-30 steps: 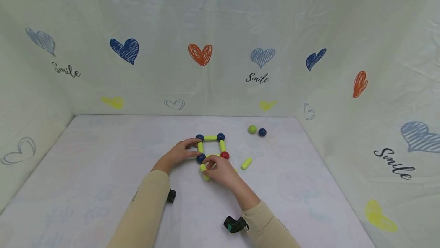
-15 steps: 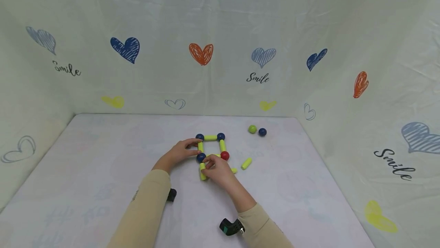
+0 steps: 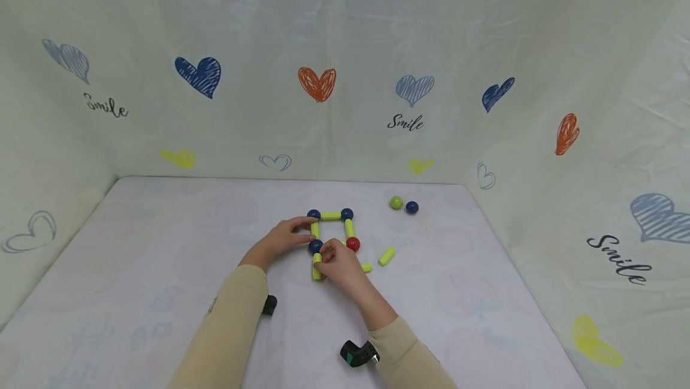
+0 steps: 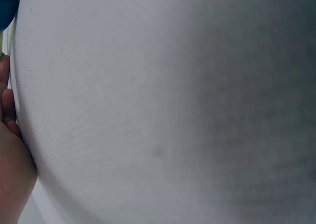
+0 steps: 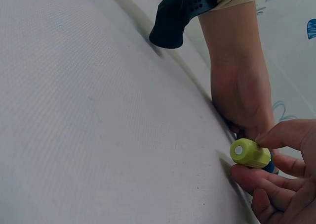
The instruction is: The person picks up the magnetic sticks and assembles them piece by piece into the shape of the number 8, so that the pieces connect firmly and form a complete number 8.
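The short yellow-green rod (image 3: 317, 267) has a chunky faceted end w/ a pale round spot (R wrist view) & sits at the near-L corner of a square rod-&-ball frame (image 3: 331, 216), its far end at the near-L blue ball (image 3: 315, 247). R hand (image 3: 345, 266): thumb & fingers pinching the rod. L hand (image 3: 280, 240): thumb & fingers curled, holding the frame's L side. Vs 1 s ago, rod's straightened: it slanted w/ its near end to the R, now points almost straight back at the wearer; more of the loose rod (image 3: 366, 267) behind the R hand shows too. R hand blocks most of the frame's near side, up to the red ball (image 3: 353, 244). Another loose rod (image 3: 386, 256) lies R of that; green ball (image 3: 396, 202) & spare blue ball (image 3: 412, 207) near the tabletop's (image 3: 162, 257) far-R corner.
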A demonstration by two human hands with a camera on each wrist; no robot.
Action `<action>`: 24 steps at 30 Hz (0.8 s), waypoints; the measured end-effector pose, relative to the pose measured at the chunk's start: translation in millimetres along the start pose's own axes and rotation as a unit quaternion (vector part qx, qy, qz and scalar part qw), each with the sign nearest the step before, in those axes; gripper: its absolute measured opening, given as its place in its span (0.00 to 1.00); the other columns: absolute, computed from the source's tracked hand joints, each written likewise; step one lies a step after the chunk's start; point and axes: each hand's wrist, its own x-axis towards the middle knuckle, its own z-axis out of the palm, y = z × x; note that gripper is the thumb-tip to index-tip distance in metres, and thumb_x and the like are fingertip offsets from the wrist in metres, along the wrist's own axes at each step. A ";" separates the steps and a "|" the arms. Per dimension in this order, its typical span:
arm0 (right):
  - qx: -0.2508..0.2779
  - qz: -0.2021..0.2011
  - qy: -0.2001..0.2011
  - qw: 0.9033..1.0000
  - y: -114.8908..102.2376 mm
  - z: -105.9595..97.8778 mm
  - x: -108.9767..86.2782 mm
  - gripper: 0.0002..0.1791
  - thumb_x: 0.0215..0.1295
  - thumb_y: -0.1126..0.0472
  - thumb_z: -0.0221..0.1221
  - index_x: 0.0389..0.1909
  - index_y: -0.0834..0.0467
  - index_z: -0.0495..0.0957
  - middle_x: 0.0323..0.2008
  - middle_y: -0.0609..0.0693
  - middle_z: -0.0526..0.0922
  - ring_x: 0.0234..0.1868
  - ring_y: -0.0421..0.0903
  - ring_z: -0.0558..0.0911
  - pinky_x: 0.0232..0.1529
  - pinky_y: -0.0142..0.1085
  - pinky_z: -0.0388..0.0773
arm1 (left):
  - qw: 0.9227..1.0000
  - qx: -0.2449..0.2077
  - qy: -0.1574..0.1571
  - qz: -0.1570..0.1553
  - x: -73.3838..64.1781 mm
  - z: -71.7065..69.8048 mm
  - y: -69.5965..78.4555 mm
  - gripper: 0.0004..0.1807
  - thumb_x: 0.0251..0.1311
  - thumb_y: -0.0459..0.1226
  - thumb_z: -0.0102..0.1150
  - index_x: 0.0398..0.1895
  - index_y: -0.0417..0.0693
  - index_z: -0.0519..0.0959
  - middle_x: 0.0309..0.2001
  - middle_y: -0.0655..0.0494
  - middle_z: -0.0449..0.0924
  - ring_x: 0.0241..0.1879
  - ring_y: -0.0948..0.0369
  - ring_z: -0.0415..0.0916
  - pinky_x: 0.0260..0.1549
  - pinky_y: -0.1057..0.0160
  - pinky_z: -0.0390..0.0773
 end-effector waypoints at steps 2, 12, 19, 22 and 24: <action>-0.002 -0.001 0.001 1.000 0.3 0.3 0.5 0.13 0.59 0.62 0.67 0.42 0.58 0.74 0.31 0.48 0.78 0.29 0.43 0.77 0.29 0.33 0.77 | 1.000 -0.001 0.001 -0.002 0.0 0.1 -0.1 0.26 0.64 0.42 0.62 0.65 0.50 0.73 0.56 0.47 0.75 0.65 0.45 0.63 0.65 0.41 0.58; 0.002 -0.003 0.000 1.000 0.9 1.0 1.9 0.11 0.60 0.62 0.66 0.40 0.58 0.74 0.29 0.48 0.78 0.28 0.43 0.77 0.29 0.32 0.77 | 1.000 -0.002 0.003 -0.005 -1.0 1.3 0.8 0.26 0.64 0.43 0.62 0.65 0.51 0.73 0.56 0.48 0.76 0.65 0.45 0.63 0.65 0.41 0.58; -0.001 -0.003 -0.001 1.000 0.6 0.4 1.4 0.11 0.61 0.61 0.66 0.40 0.58 0.75 0.29 0.47 0.78 0.28 0.43 0.77 0.29 0.32 0.77 | 1.000 0.003 0.005 -0.005 -0.8 1.1 0.6 0.26 0.63 0.43 0.63 0.65 0.51 0.73 0.56 0.48 0.76 0.65 0.45 0.63 0.65 0.40 0.57; -0.002 -0.002 -0.002 1.000 -0.1 -1.6 0.4 0.11 0.61 0.61 0.65 0.40 0.58 0.75 0.30 0.47 0.78 0.28 0.42 0.78 0.29 0.33 0.78 | 1.000 0.003 0.006 -0.002 -0.4 1.2 -0.5 0.27 0.63 0.43 0.63 0.65 0.51 0.73 0.55 0.48 0.76 0.64 0.45 0.63 0.65 0.40 0.58; -0.008 -0.006 -0.001 1.000 -0.7 -4.3 0.2 0.11 0.61 0.61 0.65 0.41 0.58 0.75 0.30 0.47 0.79 0.27 0.42 0.79 0.29 0.33 0.78 | 1.000 0.003 0.006 0.000 -0.1 1.1 -1.4 0.27 0.63 0.43 0.64 0.65 0.51 0.73 0.55 0.49 0.76 0.64 0.45 0.63 0.65 0.40 0.58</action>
